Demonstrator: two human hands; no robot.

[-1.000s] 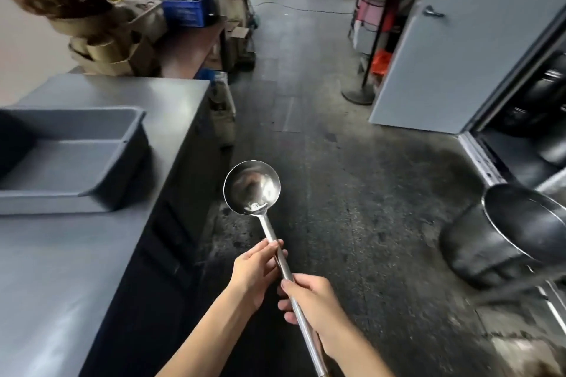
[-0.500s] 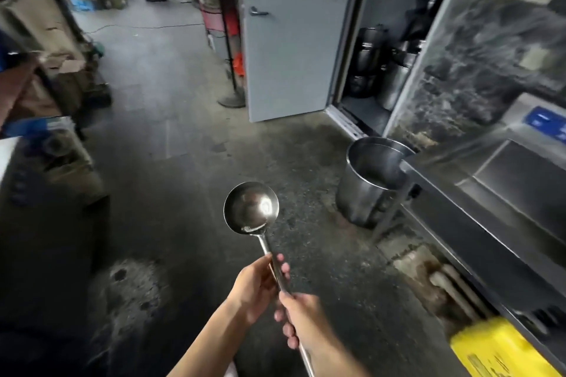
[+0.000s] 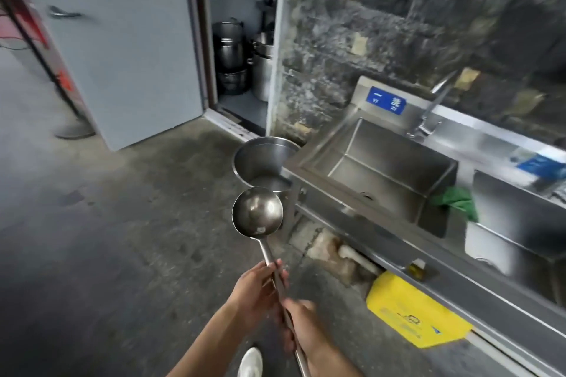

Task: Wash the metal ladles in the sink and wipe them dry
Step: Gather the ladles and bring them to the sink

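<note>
One legible sign is noted: a blue plate (image 3: 386,100) fixed to the raised steel backsplash of the sink (image 3: 382,168), up and to the right of the gripped ladle handle. It carries white Chinese characters reading "一洗" with small Latin letters "YI XI" beneath. A second blue label (image 3: 541,164) farther right on the sink ledge is too blurred to read. The yellow sheet (image 3: 416,317) on the floor, just right of the grip, bears faint markings that cannot be made out.

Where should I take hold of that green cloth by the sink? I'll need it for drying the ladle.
Pinch the green cloth at its bunched top, coming from above: it sits crumpled on the divider between the sink basins, so the raised folds offer the easiest grip.
</note>
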